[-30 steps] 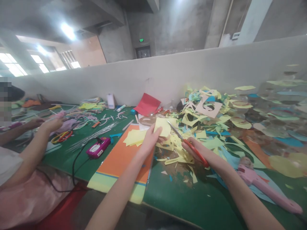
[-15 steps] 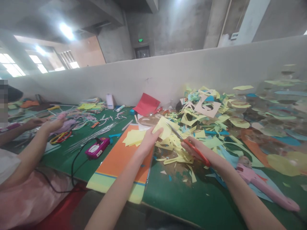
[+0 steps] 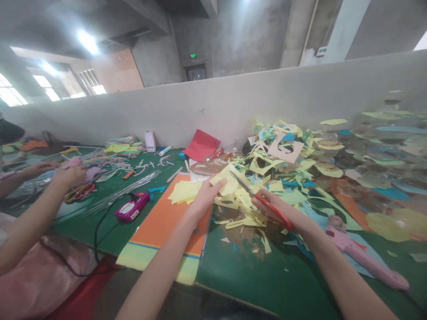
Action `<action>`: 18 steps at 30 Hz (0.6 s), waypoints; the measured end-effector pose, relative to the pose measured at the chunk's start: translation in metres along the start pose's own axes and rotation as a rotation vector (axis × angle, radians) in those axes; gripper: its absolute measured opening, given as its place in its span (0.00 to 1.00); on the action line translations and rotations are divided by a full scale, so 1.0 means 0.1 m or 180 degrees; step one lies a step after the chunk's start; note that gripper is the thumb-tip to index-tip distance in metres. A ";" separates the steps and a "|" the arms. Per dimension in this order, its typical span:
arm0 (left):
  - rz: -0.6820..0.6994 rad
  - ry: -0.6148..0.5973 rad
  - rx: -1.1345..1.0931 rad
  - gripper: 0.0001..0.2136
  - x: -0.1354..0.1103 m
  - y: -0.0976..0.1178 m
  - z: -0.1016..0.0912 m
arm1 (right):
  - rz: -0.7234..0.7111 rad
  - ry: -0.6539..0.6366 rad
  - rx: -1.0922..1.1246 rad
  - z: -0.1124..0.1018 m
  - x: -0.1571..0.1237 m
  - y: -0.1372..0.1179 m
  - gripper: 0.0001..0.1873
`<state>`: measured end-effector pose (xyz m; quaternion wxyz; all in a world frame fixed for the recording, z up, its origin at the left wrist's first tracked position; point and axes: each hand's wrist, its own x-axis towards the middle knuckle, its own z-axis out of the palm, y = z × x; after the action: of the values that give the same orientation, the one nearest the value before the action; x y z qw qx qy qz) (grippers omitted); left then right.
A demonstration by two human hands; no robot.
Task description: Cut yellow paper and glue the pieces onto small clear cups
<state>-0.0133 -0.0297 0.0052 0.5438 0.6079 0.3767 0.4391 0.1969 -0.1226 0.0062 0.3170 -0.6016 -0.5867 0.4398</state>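
My left hand [image 3: 203, 197] pinches a yellow sheet of paper [image 3: 226, 178] above the green table [image 3: 253, 275]. Fingers of my right hand [image 3: 276, 212] are closed through the handles of red scissors [image 3: 258, 198], whose blades point up-left and meet the yellow sheet's right edge. Both hands hover over yellow paper scraps [image 3: 245, 213], just right of an orange paper stack [image 3: 167, 222].
A big heap of coloured paper offcuts [image 3: 300, 160] fills the right of the table. A pink glue gun [image 3: 358, 253] lies by my right arm, a magenta device [image 3: 130, 207] with a black cord at the left. Another person's arm [image 3: 36, 209] works at far left. A grey wall [image 3: 233, 102] stands behind.
The yellow sheet has tilted and turned in my left hand, and the scissors have shifted slightly along its edge. The view has drifted a little to the right.
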 end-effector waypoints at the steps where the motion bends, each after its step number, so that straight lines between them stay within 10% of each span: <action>1: 0.0005 0.0021 -0.0014 0.20 0.00 0.01 0.01 | 0.0065 -0.0006 0.0079 0.00 0.02 0.01 0.29; 18: -0.0036 0.0162 -0.0757 0.17 0.05 -0.12 0.10 | -0.0165 -0.0036 -0.0230 -0.04 -0.04 0.02 0.25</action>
<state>-0.0023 -0.0268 -0.0059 0.6048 0.5256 0.3392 0.4928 0.2014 -0.1264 0.0067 0.3029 -0.5948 -0.6194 0.4134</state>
